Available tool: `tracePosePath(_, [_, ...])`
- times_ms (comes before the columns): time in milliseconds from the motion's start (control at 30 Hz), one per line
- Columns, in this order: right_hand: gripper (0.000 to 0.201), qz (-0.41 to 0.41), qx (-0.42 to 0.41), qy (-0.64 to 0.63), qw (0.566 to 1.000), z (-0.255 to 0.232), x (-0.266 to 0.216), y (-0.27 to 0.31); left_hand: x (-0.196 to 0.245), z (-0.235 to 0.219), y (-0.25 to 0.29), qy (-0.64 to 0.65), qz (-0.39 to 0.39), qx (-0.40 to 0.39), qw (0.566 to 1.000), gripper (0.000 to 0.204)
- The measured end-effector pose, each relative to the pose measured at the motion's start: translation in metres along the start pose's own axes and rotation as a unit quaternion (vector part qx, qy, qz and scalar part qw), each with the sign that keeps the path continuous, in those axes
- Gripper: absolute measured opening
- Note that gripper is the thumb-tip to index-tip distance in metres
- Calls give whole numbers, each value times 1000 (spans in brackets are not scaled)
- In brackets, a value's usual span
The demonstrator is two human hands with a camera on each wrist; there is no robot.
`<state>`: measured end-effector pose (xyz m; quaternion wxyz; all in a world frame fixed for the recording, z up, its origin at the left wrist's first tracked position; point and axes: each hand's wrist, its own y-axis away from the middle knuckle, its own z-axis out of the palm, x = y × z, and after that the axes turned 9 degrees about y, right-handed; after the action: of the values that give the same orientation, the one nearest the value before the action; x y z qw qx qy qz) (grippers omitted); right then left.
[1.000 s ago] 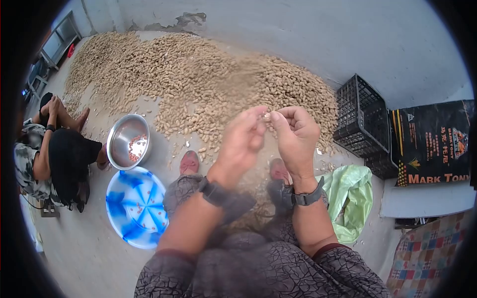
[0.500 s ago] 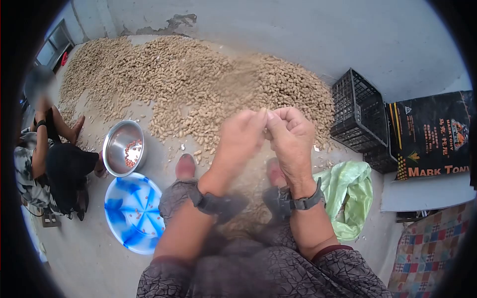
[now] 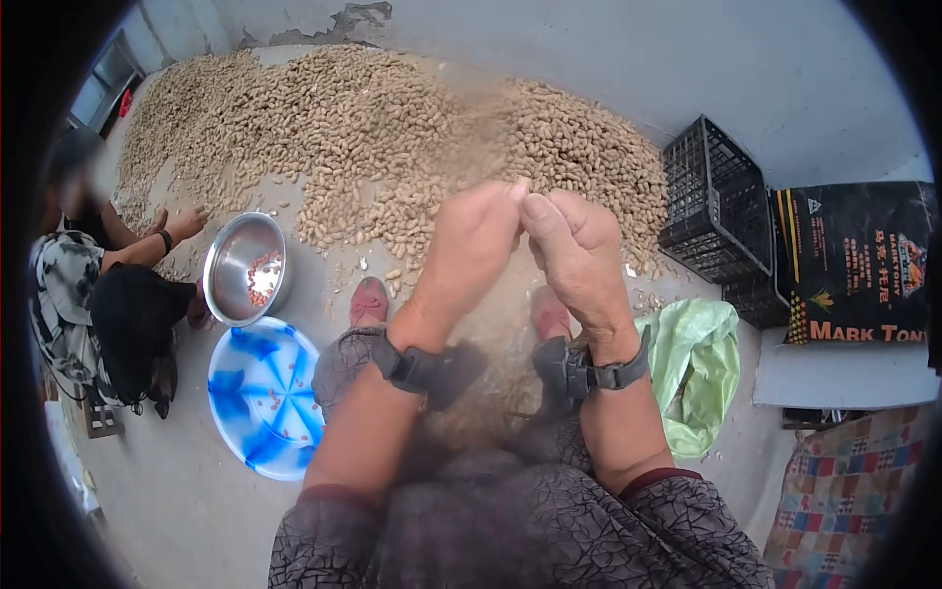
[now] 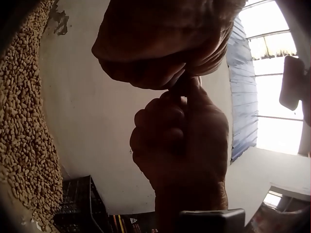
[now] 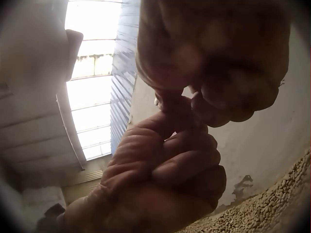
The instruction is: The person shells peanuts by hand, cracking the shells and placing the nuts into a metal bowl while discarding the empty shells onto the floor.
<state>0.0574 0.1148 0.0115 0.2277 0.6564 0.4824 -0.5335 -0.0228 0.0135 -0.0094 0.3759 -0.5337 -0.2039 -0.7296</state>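
Both hands meet fingertip to fingertip over the floor in front of the knees. The left hand (image 3: 469, 245) has its fingers curled in, with thumb and forefinger pinching at the meeting point. Close against it, the right hand (image 3: 579, 250) bends its thumb over its curled forefinger. A peanut is pinched between them, almost wholly covered by the fingertips; a small pale bit of its shell (image 5: 156, 102) shows in the right wrist view. Beyond the hands spreads a large heap of unshelled peanuts (image 3: 363, 128).
To the left, a steel bowl (image 3: 224, 280) with reddish kernels stands beside a blue-and-white basin (image 3: 228, 393) holding several kernels. Another person (image 3: 74, 294) sits at far left. Right are a green bag (image 3: 702, 368), a black crate (image 3: 711, 206) and a black printed sack (image 3: 854, 265).
The fingertips have come closer together and now cover the peanut, whose opened shell showed a second ago. The other person's hands have moved out toward the peanuts.
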Motion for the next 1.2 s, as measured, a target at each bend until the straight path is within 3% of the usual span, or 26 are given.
tracePosePath(167, [31,39,-28,-78,996,3,-8,-1,-11,2,0,63,11,-14,998,26])
tracePosePath(267, [33,107,-34,-141,984,4,-6,-1,-9,3,-2,-28,59,14,998,28])
tracePosePath(300, [33,101,-35,-138,985,3,-8,-3,-1,4,-1,125,-36,32,991,27])
tracePosePath(333, [32,127,-38,-215,968,3,-9,-2,3,5,2,273,-132,50,952,27])
tracePosePath(367, [32,151,-41,-292,943,3,-10,-1,-1,4,1,273,-127,48,952,27])
tracePosePath(400, [32,145,-40,-292,945,3,-11,1,-7,4,-2,197,-114,44,973,26])
tracePosePath(467, [30,118,-17,-210,970,1,-11,2,-17,5,-8,119,-96,37,988,26])
tracePosePath(533, [25,113,-13,-198,974,-3,-8,1,-19,6,-9,24,6,88,996,28])
tracePosePath(667, [27,104,35,-211,971,-4,-5,1,-18,-16,-4,15,-48,49,998,31])
tracePosePath(700, [27,104,36,-211,971,-5,-5,1,-27,-33,-4,251,-154,-27,955,33])
tracePosePath(733, [25,112,32,-207,971,-7,-7,1,-32,-40,-5,467,-250,-100,842,35])
tracePosePath(767, [24,120,28,-204,971,-8,-7,2,-40,-42,-5,466,-253,-99,842,35])
tracePosePath(833, [24,122,26,-214,969,-6,-8,3,-39,-32,-4,585,-256,-98,763,37])
tracePosePath(867, [25,120,23,-223,967,-4,-8,4,-38,-24,-3,586,-258,-96,762,37])
tracePosePath(933, [26,142,22,-210,967,-3,-6,2,-9,8,-1,542,-312,143,767,38])
tracePosePath(1067, [27,166,30,-169,971,-1,0,-2,-13,8,3,515,-290,116,798,36])
tracePosePath(1200, [27,158,57,-102,981,1,-2,-3,-8,2,1,399,-220,73,887,30])
